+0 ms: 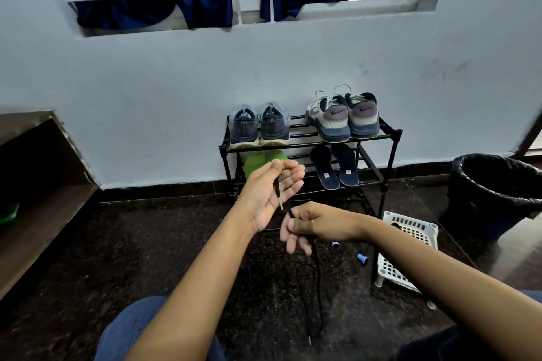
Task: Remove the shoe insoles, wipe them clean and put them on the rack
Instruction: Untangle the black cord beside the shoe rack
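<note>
A black shoe rack (393, 132) stands against the wall. Its top shelf carries a pair of blue sneakers (259, 126) and a pair of white-and-grey sneakers (343, 117). On the shelf below lie two dark navy insoles (334, 167) and two green insoles (258, 160), the green ones partly hidden behind my left hand. My left hand (269, 193) is palm-up with a black shoelace (315, 272) lying across its palm and fingers. My right hand (311, 224) pinches the same lace lower down. The rest of the lace hangs to the floor.
A white perforated basket (407, 246) lies tipped on the dark stone floor at the right, with two small blue caps (362, 258) beside it. A black-lined bin (495, 184) stands at the far right. A brown wooden shelf (35, 214) runs along the left.
</note>
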The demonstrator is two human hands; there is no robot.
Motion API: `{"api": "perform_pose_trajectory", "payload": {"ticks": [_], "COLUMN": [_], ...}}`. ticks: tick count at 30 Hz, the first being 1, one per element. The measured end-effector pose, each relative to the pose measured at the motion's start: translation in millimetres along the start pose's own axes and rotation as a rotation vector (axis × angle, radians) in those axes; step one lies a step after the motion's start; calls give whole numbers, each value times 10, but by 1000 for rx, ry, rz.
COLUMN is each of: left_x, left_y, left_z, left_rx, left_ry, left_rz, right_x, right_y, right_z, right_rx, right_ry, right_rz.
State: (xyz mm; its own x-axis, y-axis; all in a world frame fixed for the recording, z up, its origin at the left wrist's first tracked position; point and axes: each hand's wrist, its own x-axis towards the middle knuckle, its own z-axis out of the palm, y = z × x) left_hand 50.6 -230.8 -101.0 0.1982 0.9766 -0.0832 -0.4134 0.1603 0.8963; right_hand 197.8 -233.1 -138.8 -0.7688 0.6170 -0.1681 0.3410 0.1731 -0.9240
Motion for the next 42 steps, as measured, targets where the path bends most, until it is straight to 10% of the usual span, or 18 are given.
{"api": "perform_pose_trajectory", "payload": {"ticks": [9, 25, 29, 35, 42], "left_x": [-32, -109, -117, -110, -117], "left_y": [-67, -175, -140, -66, 12], "left_z": [38, 45, 27, 44, 88], "left_rx": [246, 385, 361, 88, -98], "left_ry": [-64, -649, -721, -445, -271], "left_rz": [-15, -416, -416, -321, -249], "right_x": [-243, -429, -391, -329, -223], "right_y": [-343, -370, -182, 188, -9], "right_z": [-157, -871, -915, -750, -296], "right_rx": [366, 957, 689, -428, -246], "right_ry": [19, 761, 818, 368, 495], "right_rz": [-202, -419, -260, 292, -179]}}
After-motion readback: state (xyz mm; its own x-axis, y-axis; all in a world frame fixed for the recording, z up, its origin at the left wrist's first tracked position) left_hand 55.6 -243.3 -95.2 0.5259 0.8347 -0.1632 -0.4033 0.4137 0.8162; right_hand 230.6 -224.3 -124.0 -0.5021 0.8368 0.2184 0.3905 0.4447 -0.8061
